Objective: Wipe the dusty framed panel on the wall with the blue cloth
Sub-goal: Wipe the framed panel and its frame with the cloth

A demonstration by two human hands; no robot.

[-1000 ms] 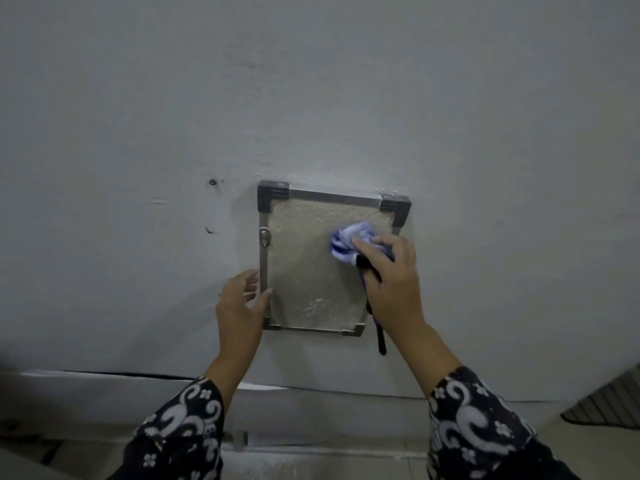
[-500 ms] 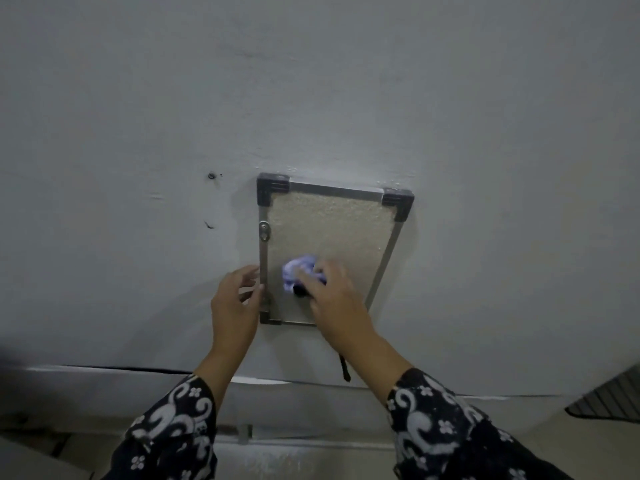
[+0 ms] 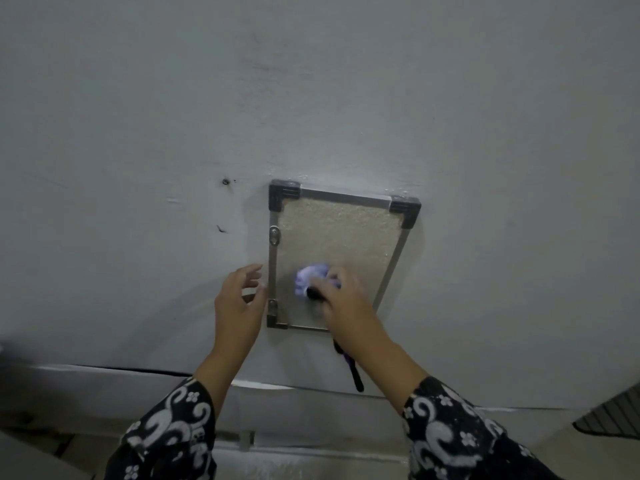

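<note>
One framed panel [image 3: 341, 251] on the wall, and round it: two hands — the left hand [image 3: 237, 306] beside its left edge, the right hand [image 3: 343, 301] on its face — one blue cloth [image 3: 311, 277], two patterned sleeves [image 3: 169, 434].

The framed panel [image 3: 341, 233] looks rough and grainy within a smooth metal rim; the blue cloth [image 3: 311, 274] is soft.
</note>
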